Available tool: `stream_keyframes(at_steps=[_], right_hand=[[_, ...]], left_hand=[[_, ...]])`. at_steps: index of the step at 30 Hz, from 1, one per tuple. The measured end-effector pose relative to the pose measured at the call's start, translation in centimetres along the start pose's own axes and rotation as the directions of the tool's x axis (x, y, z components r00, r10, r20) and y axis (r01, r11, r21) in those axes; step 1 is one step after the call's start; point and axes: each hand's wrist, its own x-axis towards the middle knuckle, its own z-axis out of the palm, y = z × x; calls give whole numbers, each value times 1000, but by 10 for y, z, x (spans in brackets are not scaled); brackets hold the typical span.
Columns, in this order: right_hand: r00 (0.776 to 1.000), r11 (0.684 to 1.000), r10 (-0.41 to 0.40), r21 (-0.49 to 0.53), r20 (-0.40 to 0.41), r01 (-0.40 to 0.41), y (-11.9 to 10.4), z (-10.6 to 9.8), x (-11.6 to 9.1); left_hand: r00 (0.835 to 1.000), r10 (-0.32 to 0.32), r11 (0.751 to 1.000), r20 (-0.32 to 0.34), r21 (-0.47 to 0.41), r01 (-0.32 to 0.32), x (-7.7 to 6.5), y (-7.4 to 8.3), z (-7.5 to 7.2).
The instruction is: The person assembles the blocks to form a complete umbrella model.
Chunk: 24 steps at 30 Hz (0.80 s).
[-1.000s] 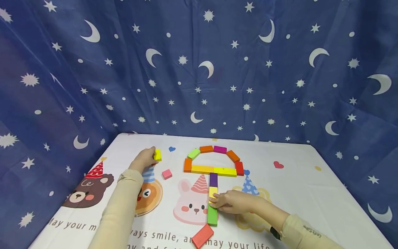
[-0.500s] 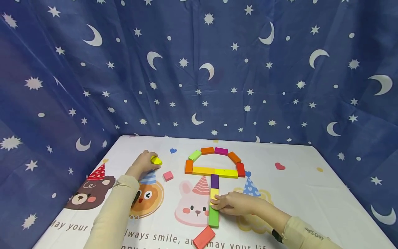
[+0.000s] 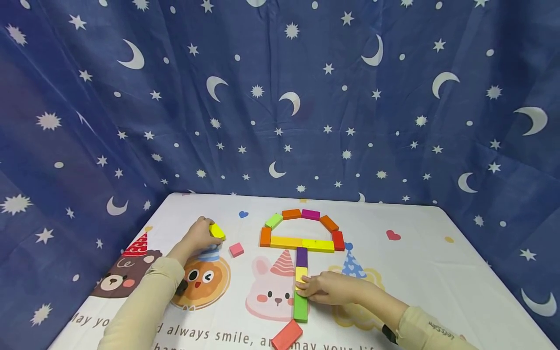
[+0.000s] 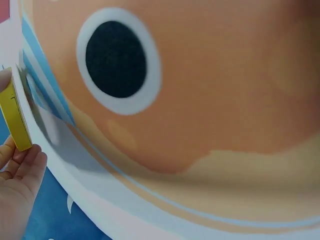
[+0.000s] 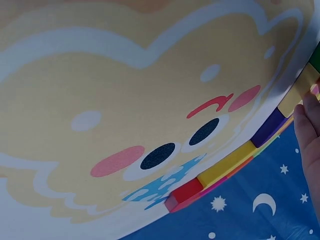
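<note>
My left hand (image 3: 198,237) pinches a yellow block (image 3: 217,232) above the left side of the table. In the left wrist view that yellow block (image 4: 16,120) sits between thumb and fingers. My right hand (image 3: 333,288) rests its fingers on the stem of a flat block figure, where a light yellow block (image 3: 301,273) meets a green block (image 3: 300,308). A purple block (image 3: 302,256) continues the stem upward to two longer yellow blocks (image 3: 286,242) laid end to end. Over these curves an arch of orange, light green, magenta (image 3: 311,214) and red blocks.
A small pink block (image 3: 236,250) lies right of my left hand. One loose red block (image 3: 287,335) lies tilted at the stem's lower end. The white printed tablecloth (image 3: 420,272) ends at a blue star-and-moon curtain (image 3: 280,112) behind.
My left hand has drawn the yellow block slightly left and toward me, turning it from near upright to slanted. My right hand stays on the stem.
</note>
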Motion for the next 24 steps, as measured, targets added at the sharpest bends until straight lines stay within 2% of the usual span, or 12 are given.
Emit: stream_keyframes(at_steps=[8,16,24], right_hand=[[1000,1000,3,-6,-9,-3,-1,0,0],[1000,999,-24,-21,-18,24,0,0,-1],[999,998,-51,-45,-16,51,-2,-2,-3]], left_hand=[[995,98,995,-26,-23,-98,-11,5,-8],[985,172,984,-14,-40,-173,-23,19,-7],[967,250,968,36,-38,-249,-34,33,-2]])
